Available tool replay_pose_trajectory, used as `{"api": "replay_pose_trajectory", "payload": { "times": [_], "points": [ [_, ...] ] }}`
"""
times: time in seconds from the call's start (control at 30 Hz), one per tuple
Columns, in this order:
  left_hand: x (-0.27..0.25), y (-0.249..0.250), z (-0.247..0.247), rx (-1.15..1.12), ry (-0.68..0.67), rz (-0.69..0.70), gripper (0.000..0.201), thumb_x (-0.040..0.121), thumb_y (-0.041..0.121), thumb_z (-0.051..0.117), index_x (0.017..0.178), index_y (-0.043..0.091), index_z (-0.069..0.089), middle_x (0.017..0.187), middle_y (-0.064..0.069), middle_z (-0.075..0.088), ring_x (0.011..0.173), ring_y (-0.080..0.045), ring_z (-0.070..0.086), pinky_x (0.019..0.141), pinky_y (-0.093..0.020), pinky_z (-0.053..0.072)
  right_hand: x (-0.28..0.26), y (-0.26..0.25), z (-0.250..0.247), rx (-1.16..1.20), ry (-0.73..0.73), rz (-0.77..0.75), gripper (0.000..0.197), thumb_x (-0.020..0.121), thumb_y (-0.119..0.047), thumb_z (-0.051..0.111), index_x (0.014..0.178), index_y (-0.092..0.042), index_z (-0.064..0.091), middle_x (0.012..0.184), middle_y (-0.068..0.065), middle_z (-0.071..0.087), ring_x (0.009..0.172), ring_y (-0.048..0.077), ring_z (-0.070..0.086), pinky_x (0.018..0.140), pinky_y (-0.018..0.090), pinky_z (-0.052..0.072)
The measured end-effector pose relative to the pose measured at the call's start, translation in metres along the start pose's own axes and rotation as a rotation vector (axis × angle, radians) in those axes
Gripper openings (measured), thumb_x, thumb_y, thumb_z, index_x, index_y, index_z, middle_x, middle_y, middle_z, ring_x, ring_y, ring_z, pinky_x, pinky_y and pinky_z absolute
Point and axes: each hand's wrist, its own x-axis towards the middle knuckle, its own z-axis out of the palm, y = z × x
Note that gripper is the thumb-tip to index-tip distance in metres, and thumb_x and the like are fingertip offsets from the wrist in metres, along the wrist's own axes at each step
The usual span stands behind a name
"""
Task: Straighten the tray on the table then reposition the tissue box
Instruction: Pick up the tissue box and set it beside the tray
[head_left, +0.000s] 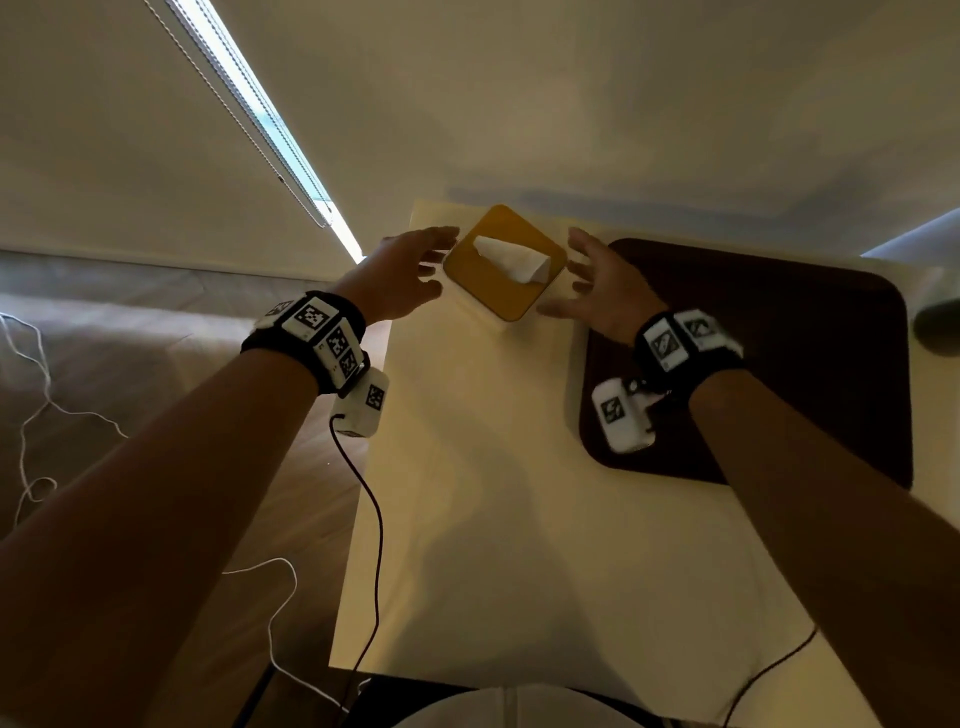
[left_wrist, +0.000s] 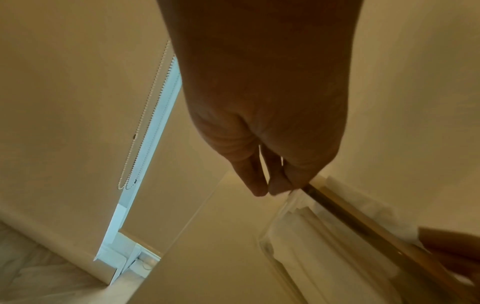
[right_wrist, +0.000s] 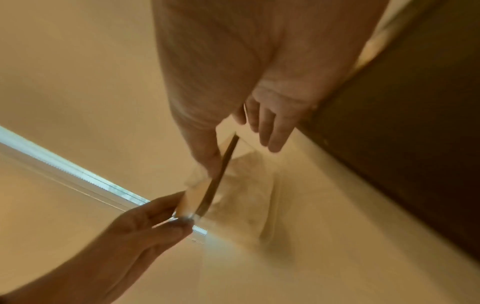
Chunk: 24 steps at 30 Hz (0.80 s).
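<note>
A tissue box with an ochre lid and a white tissue poking out stands turned like a diamond near the far edge of the cream table. My left hand is at its left corner and my right hand at its right corner, both with fingers spread and straight. In the left wrist view my left hand's fingertips sit at the clear-walled tissue box's corner. In the right wrist view my right hand's thumb lies along the tissue box lid edge. The dark brown tray lies flat on the table under my right wrist.
A wall runs close behind the table's far edge. A grey-green rounded object sits at the right border, beyond the tray. A black cable hangs along the table's left edge, with white cords on the floor. A window blind with a bead chain is at the left.
</note>
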Motion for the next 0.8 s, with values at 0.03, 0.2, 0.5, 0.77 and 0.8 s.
{"api": "replay_pose_trajectory", "payload": {
  "times": [0.03, 0.2, 0.5, 0.77, 0.8],
  "points": [
    [0.0, -0.002, -0.001, -0.022, 0.023, -0.01, 0.06, 0.091, -0.004, 0.061, 0.146, 0.015, 0.045, 0.141, -0.007, 0.058, 0.123, -0.018, 0.058, 0.104, -0.032, 0.049, -0.01, 0.005, 0.01, 0.102, 0.072, 0.023, 0.1, 0.073, -0.026, 0.085, 0.151, -0.019, 0.024, 0.156, 0.001, 0.033, 0.133, 0.016, 0.044, 0.105, 0.036, 0.044],
    [0.007, 0.003, 0.002, -0.122, 0.086, -0.056, 0.037, 0.102, 0.014, 0.045, 0.137, 0.015, 0.056, 0.133, -0.005, 0.064, 0.117, -0.02, 0.063, 0.105, -0.033, 0.047, -0.05, 0.007, 0.066, 0.435, 0.264, 0.161, 0.074, 0.088, -0.037, 0.068, 0.149, -0.027, 0.028, 0.155, -0.004, 0.036, 0.127, 0.008, 0.046, 0.104, 0.038, 0.043],
    [0.009, 0.006, 0.013, -0.255, 0.03, -0.083, 0.044, 0.092, 0.053, 0.042, 0.126, 0.036, 0.063, 0.12, -0.006, 0.071, 0.114, -0.025, 0.066, 0.104, -0.051, 0.052, -0.037, -0.007, 0.092, 0.549, 0.32, 0.135, 0.054, 0.093, -0.034, 0.058, 0.144, -0.033, 0.039, 0.135, -0.01, 0.053, 0.114, 0.008, 0.056, 0.084, 0.02, 0.046],
    [-0.008, 0.007, 0.023, -0.332, 0.155, -0.127, 0.045, 0.089, 0.053, 0.048, 0.128, 0.036, 0.06, 0.114, -0.009, 0.073, 0.109, -0.025, 0.07, 0.101, -0.051, 0.054, -0.012, -0.009, 0.06, 0.32, 0.12, 0.067, 0.06, 0.089, -0.036, 0.054, 0.145, -0.04, 0.032, 0.137, -0.007, 0.056, 0.112, 0.015, 0.061, 0.098, 0.046, 0.051],
    [-0.01, 0.008, 0.024, -0.358, 0.161, -0.129, 0.044, 0.091, 0.05, 0.049, 0.13, 0.034, 0.061, 0.115, -0.008, 0.074, 0.109, -0.023, 0.07, 0.101, -0.05, 0.054, -0.007, -0.01, 0.054, 0.294, 0.098, 0.058, 0.059, 0.09, -0.034, 0.054, 0.145, -0.038, 0.033, 0.135, -0.007, 0.058, 0.11, 0.015, 0.061, 0.098, 0.046, 0.052]
  ]
}}
